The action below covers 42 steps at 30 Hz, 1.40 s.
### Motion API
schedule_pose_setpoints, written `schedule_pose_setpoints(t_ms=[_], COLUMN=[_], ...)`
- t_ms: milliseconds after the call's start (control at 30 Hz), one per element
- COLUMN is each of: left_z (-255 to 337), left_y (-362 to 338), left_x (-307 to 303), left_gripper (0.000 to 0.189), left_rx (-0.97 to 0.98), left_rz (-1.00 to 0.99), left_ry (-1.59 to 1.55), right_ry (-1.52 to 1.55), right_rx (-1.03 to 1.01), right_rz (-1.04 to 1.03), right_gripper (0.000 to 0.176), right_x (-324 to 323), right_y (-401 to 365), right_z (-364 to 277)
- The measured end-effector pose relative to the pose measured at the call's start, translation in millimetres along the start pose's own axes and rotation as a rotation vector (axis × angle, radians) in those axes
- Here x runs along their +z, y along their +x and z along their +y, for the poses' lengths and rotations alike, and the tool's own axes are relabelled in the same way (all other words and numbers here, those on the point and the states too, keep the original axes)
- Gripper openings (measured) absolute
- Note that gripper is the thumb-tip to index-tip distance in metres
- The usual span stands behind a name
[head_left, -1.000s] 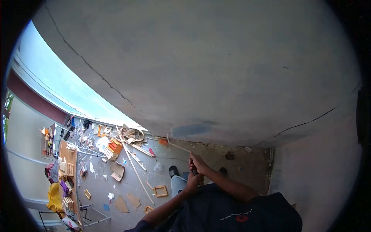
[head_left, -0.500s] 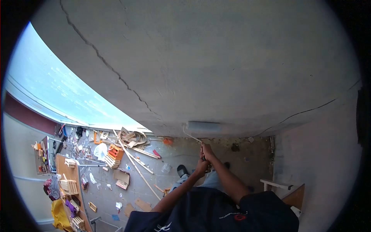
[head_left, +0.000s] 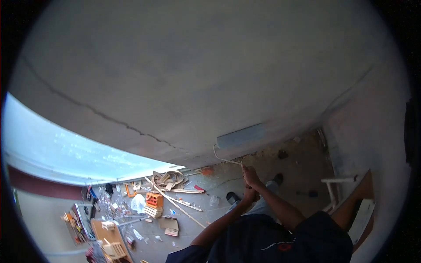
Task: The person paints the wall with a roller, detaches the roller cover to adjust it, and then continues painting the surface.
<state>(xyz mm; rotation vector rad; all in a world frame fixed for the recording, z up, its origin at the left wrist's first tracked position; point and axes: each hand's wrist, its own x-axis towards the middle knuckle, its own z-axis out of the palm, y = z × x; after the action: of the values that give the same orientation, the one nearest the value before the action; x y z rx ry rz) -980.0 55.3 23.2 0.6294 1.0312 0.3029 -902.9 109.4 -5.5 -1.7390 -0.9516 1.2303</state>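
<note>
A paint roller [head_left: 240,136] with a pale grey-blue sleeve lies against the grey wall, a little above the floor line. Its bent wire frame [head_left: 222,159] runs down to my hands. My right hand [head_left: 251,176] is wrapped round the upper part of the handle. Lower down, close beneath it, my left hand [head_left: 250,195] is closed round the handle too, and most of the grip is hidden by my fingers. A long crack [head_left: 127,127] runs across the grey wall [head_left: 210,79] on the left.
Wood strips [head_left: 184,212], an orange crate [head_left: 154,200], a white bag [head_left: 138,204] and an open cardboard box [head_left: 170,225] litter the floor at left. A table [head_left: 103,234] with small wooden pieces stands beyond. At right are a white-legged stand [head_left: 333,188] and a brown board [head_left: 351,206].
My view has turned, so the room appears tilted and shifted. The roller now sits somewhat higher above the floor line. Both hands keep their hold on the handle.
</note>
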Motion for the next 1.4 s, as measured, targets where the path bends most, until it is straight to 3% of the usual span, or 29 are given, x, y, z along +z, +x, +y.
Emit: schedule_pose_setpoints(t_ms=[100, 200, 300, 400, 467, 533, 633, 700, 800, 833, 867, 933, 967, 1033, 1133, 1167, 1233, 1333, 1400], left_z=[-32, -21, -42, -20, -18, -26, -16, -23, -41, -47, -53, -75, -50, -49, 0, 4, 13, 56, 75], left_y=[27, 20, 25, -3, 1, 31, 28, 30, 26, 34, 43, 77, 72, 102, 72, 68, 48, -26, -57], left_x=[-5, 7, -8, 9, -8, -35, -29, -28, -16, -19, -22, -55, -36, -46, -11, -18, -14, 11, 22], left_gripper=[0.017, 0.018, 0.022, 0.022, 0.020, 0.020, 0.017, 0.020, 0.023, 0.022, 0.022, 0.022, 0.016, 0.015, 0.020, 0.020, 0.022, 0.023, 0.022], left_rx=[-0.014, 0.000, 0.070, 0.305, 0.819, 1.094, 0.986, 0.823, 0.428, 0.459, 0.491, 0.927, 0.835, 0.149, 0.270, 0.077, -0.317, -0.221, -0.271], left_rz=[0.086, 0.231, 0.102, 0.173, 0.201, 0.145, 0.137, 0.089, 0.150, 0.132, 0.116, -0.053, -0.151, -0.075, -0.088, -0.101, 0.131, -0.080, 0.027], left_ry=[-0.177, -0.116, -0.065, -0.086, 0.704, 1.052, 1.209, 1.001, 0.343, 0.403, 0.462, 1.226, 1.252, 0.450, 0.538, 0.345, -0.376, -0.393, -0.423], right_ry=[0.124, -0.263, -0.548, -0.476, -0.298, -0.197, -0.180, -0.152, -0.135, -0.420, -0.406, -0.378, -0.462, -0.567, -0.626, -0.637, -0.725, -0.634, -0.667], right_rx=[0.206, -0.122, -0.452, -0.392, -0.354, -0.298, -0.248, -0.205, -0.120, -0.343, -0.303, -0.220, -0.171, -0.204, -0.231, -0.236, -0.396, -0.466, -0.507], right_rz=[-0.055, 0.035, 0.227, 0.111, 0.079, 0.060, 0.048, 0.037, 0.015, 0.170, 0.173, 0.167, 0.099, 0.083, 0.043, 0.026, -0.021, -0.081, -0.057], right_gripper=[0.053, 0.042, 0.030, 0.028, 0.036, 0.045, 0.053, 0.055, 0.040, 0.030, 0.027, 0.022, 0.023, 0.019, 0.015, 0.014, 0.014, 0.016, 0.023], right_x=[5, 10, 8, -1, -16, -21, -27, -14, 3, 16, 18, 25, 22, 25, 36, 33, 19, -10, -9], right_y=[13, 29, 4, -16, -31, -34, -27, -15, -4, 0, 11, 30, 48, 73, 85, 82, 56, 5, -11], right_z=[30, 69, 38, -15, -73, -94, -87, -57, -7, 21, 42, 76, 89, 104, 98, 88, 49, -38, -67])
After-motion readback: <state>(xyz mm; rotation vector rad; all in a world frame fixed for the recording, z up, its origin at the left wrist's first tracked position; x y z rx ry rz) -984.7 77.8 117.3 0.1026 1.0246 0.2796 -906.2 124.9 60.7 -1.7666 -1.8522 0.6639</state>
